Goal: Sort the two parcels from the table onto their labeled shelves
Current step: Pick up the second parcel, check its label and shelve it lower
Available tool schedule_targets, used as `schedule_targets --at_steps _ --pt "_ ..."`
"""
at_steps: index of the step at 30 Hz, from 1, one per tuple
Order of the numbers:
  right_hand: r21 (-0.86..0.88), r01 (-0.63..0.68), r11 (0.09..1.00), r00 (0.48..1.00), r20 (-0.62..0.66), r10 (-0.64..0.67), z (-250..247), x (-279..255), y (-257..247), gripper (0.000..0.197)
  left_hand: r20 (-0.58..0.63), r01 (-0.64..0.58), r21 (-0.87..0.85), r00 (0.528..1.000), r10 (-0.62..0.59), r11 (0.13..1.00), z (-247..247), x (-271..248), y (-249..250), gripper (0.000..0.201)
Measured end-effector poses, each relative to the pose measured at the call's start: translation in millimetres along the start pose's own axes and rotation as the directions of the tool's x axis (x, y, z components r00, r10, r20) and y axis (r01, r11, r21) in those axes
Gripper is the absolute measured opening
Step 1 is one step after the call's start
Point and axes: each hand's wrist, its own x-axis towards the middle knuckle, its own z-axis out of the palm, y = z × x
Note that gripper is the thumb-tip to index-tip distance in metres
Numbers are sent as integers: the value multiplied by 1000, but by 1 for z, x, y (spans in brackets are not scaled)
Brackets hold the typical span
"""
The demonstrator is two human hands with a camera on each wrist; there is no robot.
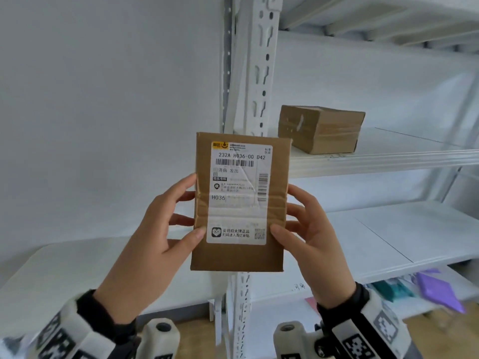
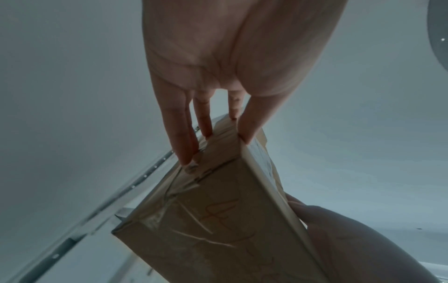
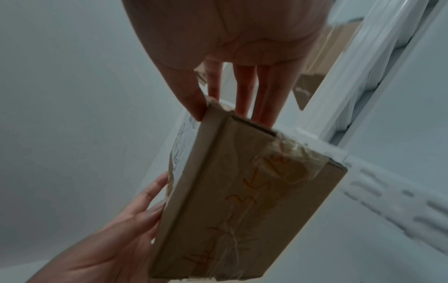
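**A:** Where's the flat parcel (image 1: 239,203) just now?

**B:** Held up in the air in front of the shelf post (image 1: 259,73), long axis upright, its printed label (image 1: 239,193) facing the person. The label reads "H036". The back of it, seen from the wrists, has orange handwriting under clear tape, which I can't read.

**A:** And the hands?

**B:** Both have it. The left hand (image 1: 155,229) pinches the left long edge, thumb on the label face, fingers behind. The right hand (image 1: 311,229) does the same on the right long edge. Neither is wrapped fully round; the fingers are nearly straight, pressing front and back.

**A:** So what does the next move hang on?

**B:** On how the parcel lies from the post. It sits just left of the post and overlaps it, while every shelf board opens to the right of the post. I'd judge it has to travel rightward past the post, and tip from upright to flat.

**A:** Which hand leads?

**B:** The right hand is on the shelf side of the post, so it's nearer.

**A:** What's already beyond the post?

**B:** A second parcel (image 1: 321,128) lies flat on the upper shelf (image 1: 388,154), just right of the post. The lower shelf (image 1: 414,242) runs right of the post below that. Any shelf tags are too small to read, so I can't say which board matches.
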Motion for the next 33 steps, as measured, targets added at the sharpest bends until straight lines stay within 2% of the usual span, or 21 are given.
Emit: schedule_targets --at_steps 10,15,23,27,29,33 --pt "-98 -26 995 997 -73 19 -205 -22 5 51 47 -51 -109 997 57 993 187 33 84 67" --pt "-100 -51 994 997 -65 44 -274 -26 22 51 44 -28 -117 999 33 993 254 39 103 68" --pt "-53 -126 991 992 -35 124 -319 -18 63 48 68 34 -63 997 -30 997 306 55 97 70" --pt "-40 -202 979 979 -11 202 -321 -11 96 53 94 95 -68 992 -89 993 322 63 70 69" --pt "-50 -228 972 974 -14 228 -321 -5 114 47 106 131 -72 987 -123 989 331 65 53 68" --pt "-71 -303 950 953 -10 303 -316 11 151 49 124 193 -69 975 -184 979 346 75 17 68"
